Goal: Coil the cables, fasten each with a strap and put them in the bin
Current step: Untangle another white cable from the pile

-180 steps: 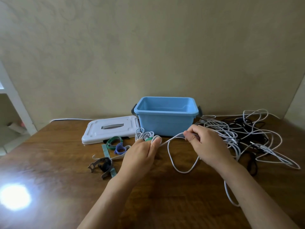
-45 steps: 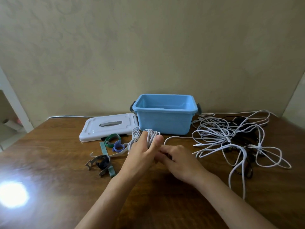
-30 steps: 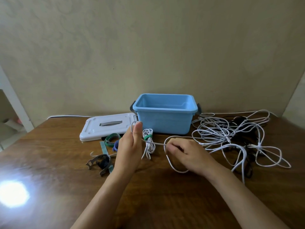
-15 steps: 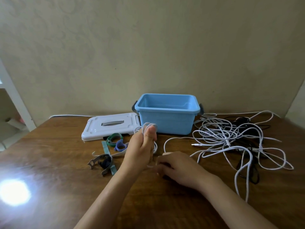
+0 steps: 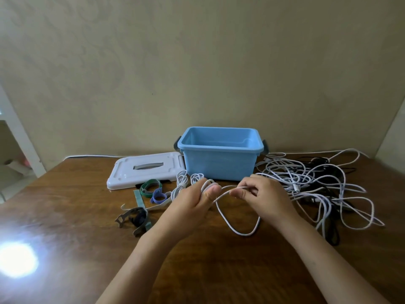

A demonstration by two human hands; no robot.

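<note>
My left hand point(image 5: 190, 205) grips a bundle of white cable coils point(image 5: 192, 179), its thumb pressed over the top turns. My right hand point(image 5: 264, 195) pinches the same white cable point(image 5: 237, 231) just right of the bundle, and a slack loop hangs down to the table between my hands. The open blue bin point(image 5: 220, 153) stands right behind my hands. A tangle of white and black cables point(image 5: 324, 185) lies to its right. Several straps point(image 5: 151, 188), green, purple and grey, lie left of my left hand.
The bin's white lid point(image 5: 145, 168) lies flat left of the bin. A wall runs close behind the wooden table point(image 5: 208, 270). A bright glare spot point(image 5: 15, 260) sits at the near left. A white doorframe point(image 5: 19, 132) stands beyond the table's left edge.
My right hand has lifted from the table and drawn a new length of white cable up toward the bundle, forming a loop. My left hand has held the coils in about the same place.
</note>
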